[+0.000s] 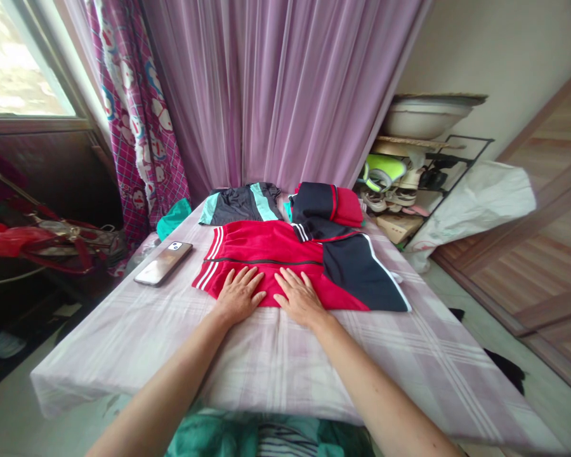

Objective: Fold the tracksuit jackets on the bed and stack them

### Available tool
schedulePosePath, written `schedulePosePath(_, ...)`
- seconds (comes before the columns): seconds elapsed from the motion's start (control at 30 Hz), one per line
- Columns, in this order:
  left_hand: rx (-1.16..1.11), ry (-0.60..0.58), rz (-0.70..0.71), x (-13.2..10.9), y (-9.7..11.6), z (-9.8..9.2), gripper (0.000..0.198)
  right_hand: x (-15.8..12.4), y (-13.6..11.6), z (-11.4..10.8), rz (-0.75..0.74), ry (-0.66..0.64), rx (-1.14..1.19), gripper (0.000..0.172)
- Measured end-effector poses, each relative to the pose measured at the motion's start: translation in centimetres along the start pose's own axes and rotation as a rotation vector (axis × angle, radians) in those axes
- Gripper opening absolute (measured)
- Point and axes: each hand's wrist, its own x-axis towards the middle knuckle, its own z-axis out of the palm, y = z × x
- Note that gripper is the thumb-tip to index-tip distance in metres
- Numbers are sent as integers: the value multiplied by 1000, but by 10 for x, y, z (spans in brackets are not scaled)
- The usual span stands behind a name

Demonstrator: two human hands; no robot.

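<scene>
A red and navy zip jacket [271,244] lies on the table, its white-striped hem to the left and a navy sleeve folded across its right part. My left hand [240,294] rests flat on the red cloth near the front edge, fingers spread. Beside it, my right hand [299,296] presses flat on the same cloth, fingers apart, below the dark zip line. Neither hand grips anything. Behind the jacket sit a folded navy and red garment [316,202] and a dark garment with light teal panels [240,204].
A phone [164,263] lies on the plaid-covered table [276,374], left of the jacket. Purple curtains [285,89] hang behind. At right stand a shoe rack [450,171] with a basin [423,117] on top and a white sack [480,197]. Red bags [61,244] are at left.
</scene>
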Motion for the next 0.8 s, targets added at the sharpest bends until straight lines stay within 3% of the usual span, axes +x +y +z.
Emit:
schedulePosePath(0.37,-4,-27,-10,0,3,-4,53,-6,7,-8,64,-88,-41,56)
schedulePosePath(0.67,2,-71,-29,0,6,-13,53,-35,59,-12,101,-85,-170,54)
schedulePosePath(0.8,21,-72,-66,7,20,-24,50,-38,64,-12,123,-94,-168,55)
